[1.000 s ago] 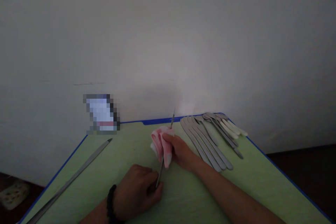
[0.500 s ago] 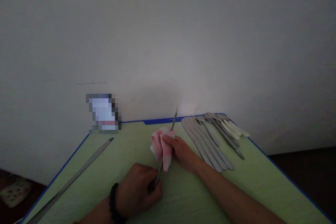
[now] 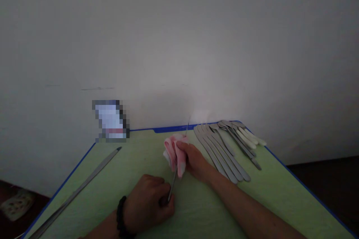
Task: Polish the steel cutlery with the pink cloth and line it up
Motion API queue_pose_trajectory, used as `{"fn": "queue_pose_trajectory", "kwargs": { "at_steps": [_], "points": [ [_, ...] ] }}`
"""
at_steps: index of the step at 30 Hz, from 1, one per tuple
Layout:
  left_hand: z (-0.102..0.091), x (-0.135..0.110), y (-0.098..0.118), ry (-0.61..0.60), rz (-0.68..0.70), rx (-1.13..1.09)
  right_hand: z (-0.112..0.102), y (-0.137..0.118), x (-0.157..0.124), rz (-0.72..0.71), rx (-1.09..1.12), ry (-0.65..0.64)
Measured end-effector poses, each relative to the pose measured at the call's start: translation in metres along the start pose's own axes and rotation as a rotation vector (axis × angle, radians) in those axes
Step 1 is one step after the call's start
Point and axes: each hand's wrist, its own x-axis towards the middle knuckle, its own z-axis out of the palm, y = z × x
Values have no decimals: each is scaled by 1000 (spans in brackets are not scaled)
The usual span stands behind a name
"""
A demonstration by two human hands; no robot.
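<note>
My left hand [image 3: 153,201], with a dark bead bracelet at the wrist, is closed around the lower end of a metal table knife [image 3: 173,183]. The knife slants up and away, and its thin far end shows beyond a pink and white cloth [image 3: 179,162]. That cloth is folded around the knife's middle, which it hides. My right hand [image 3: 194,158] pinches the cloth from the right side, thumb on top. Just right of this hand, several table knives [image 3: 224,157] lie side by side on the green table [image 3: 146,155].
Beyond the row lie several spoons and forks [image 3: 237,138], plus white-handled cutlery [image 3: 248,136]. Long metal cutlery [image 3: 84,186] lies along the left edge. A blurred-out phone-like object [image 3: 110,119] leans at the back left against the wall [image 3: 179,44]. A pale perforated shoe [image 3: 18,205] is on the floor.
My right hand and the cloth have slid slightly up along the knife, away from my left hand, baring more of its lower part. The knife has turned a little. My left hand is nearly still.
</note>
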Motion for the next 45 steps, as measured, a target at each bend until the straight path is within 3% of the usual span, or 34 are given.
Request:
{"fn": "queue_pose_trajectory", "kwargs": {
  "at_steps": [4, 8, 14, 17, 23, 29, 34, 38, 42, 45],
  "points": [
    [-3, 5, 3, -26, -102, -17, -1, 2, -1, 46, -8, 14],
    [-10, 10, 4, -102, -241, -150, 3, -4, -3, 43, 127, 5],
    [-21, 13, -4, -236, -268, -781, 2, -16, -6, 43, 329, -3],
    [-19, 14, -8, -263, -336, -947, 1, -15, -6, 67, 307, -54],
    [-8, 15, -12, -102, -498, -879, 4, -4, -6, 27, 74, -115],
    [-10, 14, -11, -5, -549, -823, 1, 2, -5, -45, -148, -141],
    [-13, 15, -8, -9, -497, -775, 0, 2, -3, -34, -169, -136],
    [-15, 16, -5, -29, -430, -728, 1, 5, -1, -31, -113, -46],
    [-15, 15, -3, -44, -428, -703, 3, 5, 0, -3, -47, 51],
    [-14, 15, -5, -19, -444, -733, 4, 0, -2, -1, 43, 48]
  ]
}}
